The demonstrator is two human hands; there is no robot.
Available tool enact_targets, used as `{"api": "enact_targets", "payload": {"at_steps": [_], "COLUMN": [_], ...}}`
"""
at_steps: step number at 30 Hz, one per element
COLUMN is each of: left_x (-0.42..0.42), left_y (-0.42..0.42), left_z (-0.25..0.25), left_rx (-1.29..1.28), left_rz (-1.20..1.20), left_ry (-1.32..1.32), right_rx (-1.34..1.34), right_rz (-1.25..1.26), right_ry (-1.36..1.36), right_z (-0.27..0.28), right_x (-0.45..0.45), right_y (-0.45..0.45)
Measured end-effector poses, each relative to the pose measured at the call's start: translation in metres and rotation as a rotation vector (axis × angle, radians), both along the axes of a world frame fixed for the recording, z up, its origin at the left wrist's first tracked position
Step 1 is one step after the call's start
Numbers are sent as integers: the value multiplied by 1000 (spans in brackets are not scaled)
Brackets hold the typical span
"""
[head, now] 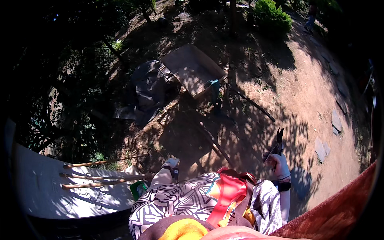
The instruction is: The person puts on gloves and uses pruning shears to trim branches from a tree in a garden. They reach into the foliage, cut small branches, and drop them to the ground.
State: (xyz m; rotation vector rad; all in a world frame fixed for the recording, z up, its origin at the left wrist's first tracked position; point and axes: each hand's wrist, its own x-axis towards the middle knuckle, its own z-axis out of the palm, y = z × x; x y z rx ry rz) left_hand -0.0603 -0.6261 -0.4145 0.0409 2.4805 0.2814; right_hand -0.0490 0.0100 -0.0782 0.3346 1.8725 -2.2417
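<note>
A pair of pruning shears point(280, 138) with dark blades points away from me, out over the dirt ground. My right hand point(281, 165) grips its handles, and a dark band circles that wrist. Low in front of my patterned top is my left hand point(171, 163), washed out by sunlight, with a dark wristwatch point(175, 172) behind it. Its finger positions are too unclear to read. To the left of that hand, several thin wooden sticks point(99, 183) lie on a pale, smooth ledge point(42, 177).
Ahead stands a shallow square tray point(187, 64) with a blue-green cloth point(214, 85) at its corner and a dark sheet point(147, 87) beside it. Poles point(253, 105) lie on the ground. Flat stones point(321, 150) line the right; a person point(311, 21) is far off. A green container point(138, 189) sits nearby.
</note>
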Motion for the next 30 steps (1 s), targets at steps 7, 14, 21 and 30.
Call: {"api": "enact_targets", "payload": {"at_steps": [7, 14, 21, 30], "left_x": [-30, -49, -42, -62], "left_y": [50, 136, 202, 284], "left_z": [25, 87, 112, 87], "left_rx": [197, 233, 313, 91], "left_rz": [454, 497, 658, 492], "left_ry": [-210, -132, -141, -212], "right_rx": [29, -30, 209, -96], "right_rz": [-96, -81, 156, 162], "right_ry": [-6, -141, 13, 30], "right_z": [4, -13, 6, -18], "right_x": [2, -26, -68, -123], "right_y": [12, 55, 103, 201]}}
